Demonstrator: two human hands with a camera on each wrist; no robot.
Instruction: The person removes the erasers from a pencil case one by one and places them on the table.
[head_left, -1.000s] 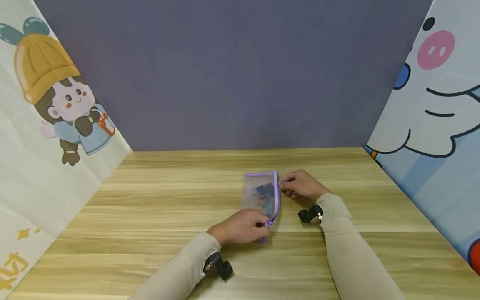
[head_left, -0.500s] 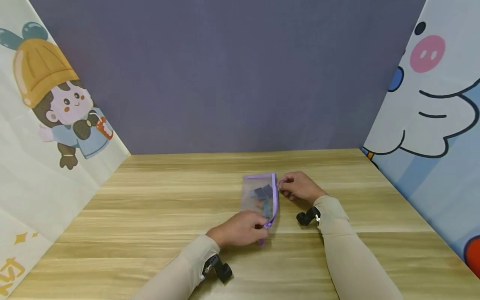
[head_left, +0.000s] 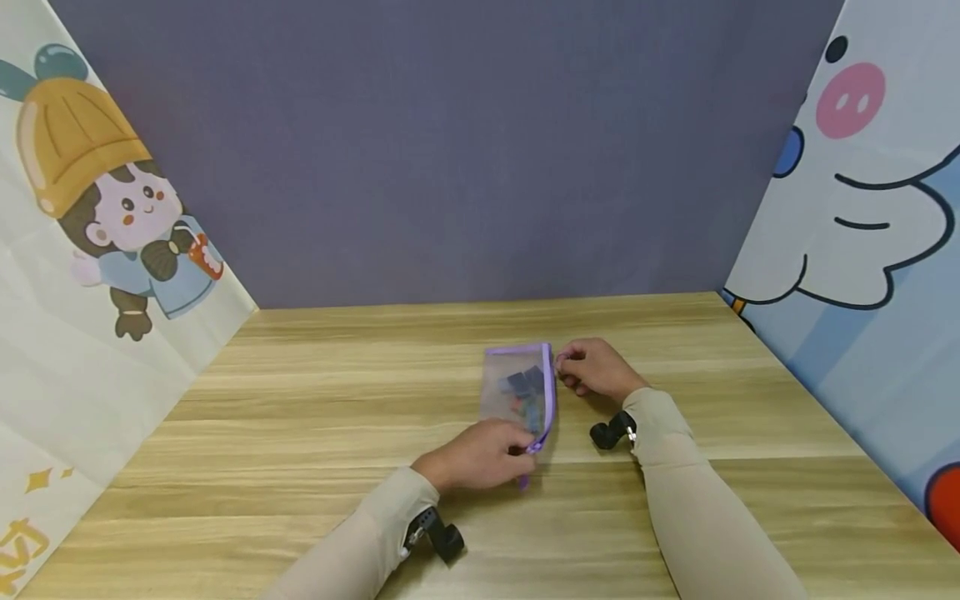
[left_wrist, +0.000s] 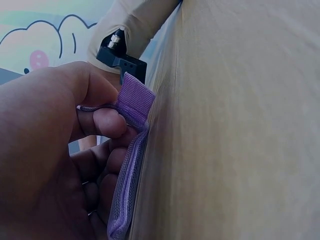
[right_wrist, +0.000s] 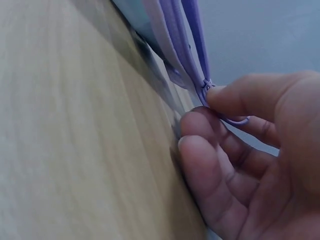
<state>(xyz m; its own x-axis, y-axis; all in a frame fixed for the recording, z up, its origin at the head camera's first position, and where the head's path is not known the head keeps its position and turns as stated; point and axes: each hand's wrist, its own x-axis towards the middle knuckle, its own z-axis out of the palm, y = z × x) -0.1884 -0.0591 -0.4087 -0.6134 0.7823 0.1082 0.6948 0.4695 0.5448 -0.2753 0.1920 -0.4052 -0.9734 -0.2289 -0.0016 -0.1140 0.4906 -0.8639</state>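
A see-through mesh zipper pouch (head_left: 501, 387) with purple edging lies on the table, dark and coloured pieces showing faintly inside. My left hand (head_left: 483, 454) pinches its near corner, at the end of the purple zipper edge. In the left wrist view, a purple fabric tab (left_wrist: 136, 95) sticks up beyond the thumb and forefinger. At the far end, my right hand (head_left: 600, 369) pinches a thin purple cord (right_wrist: 235, 121) between thumb and forefinger. The cord is knotted where the purple bands (right_wrist: 175, 35) of the pouch come together. The fingers partly hide it.
The wood-grain table (head_left: 315, 400) extends around the pouch on all sides. A dark grey-blue panel (head_left: 450, 150) stands behind it. Printed cartoon panels (head_left: 135, 208) flank the left and right sides. Each wrist carries a small black camera (head_left: 611, 432).
Both hands keep their grips on the pouch and cord, with hardly any movement. The head view has shifted slightly, so the whole scene sits a little further left.
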